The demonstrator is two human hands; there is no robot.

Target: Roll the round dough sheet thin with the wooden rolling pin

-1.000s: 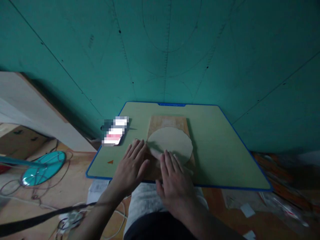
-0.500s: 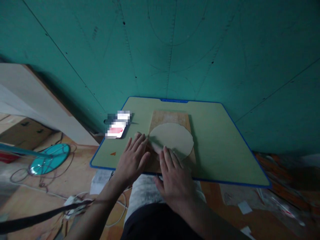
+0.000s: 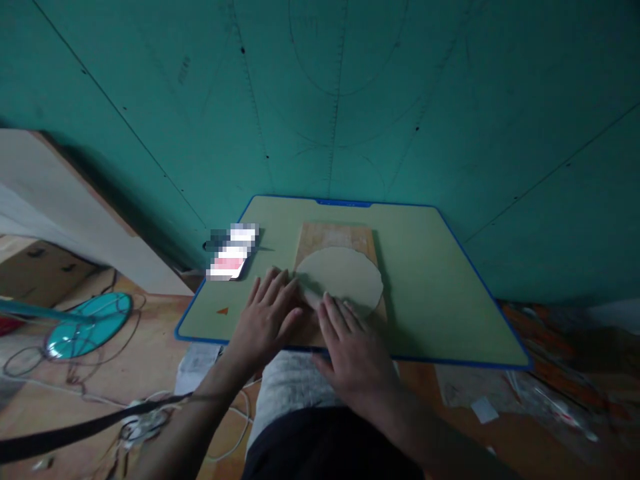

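Note:
A thin, flat, pale oval sheet [image 3: 343, 277], which looks like rolled-out dough, lies on a wooden board [image 3: 336, 233]. Its sides reach a little past the board's long edges. At the sheet's left edge, my left hand [image 3: 267, 317] rests with its fingers stretched out and thumb apart. My right hand [image 3: 350, 347] lies flat over the sheet's near edge, fingers extended and close together, the fingertips on the sheet. Neither hand grips anything. Part of the near edge is hidden under my right hand.
The board lies on a pale green table top [image 3: 435, 287] with a blue rim, against a green wall [image 3: 320, 100]. A lit phone [image 3: 233, 253] stands at the left. On the floor are cables, a round turquoise base [image 3: 90, 327] and a cardboard box [image 3: 45, 273].
The whole view has shifted slightly to the left. Both hands stay in nearly the same places by the sheet, which looks unchanged.

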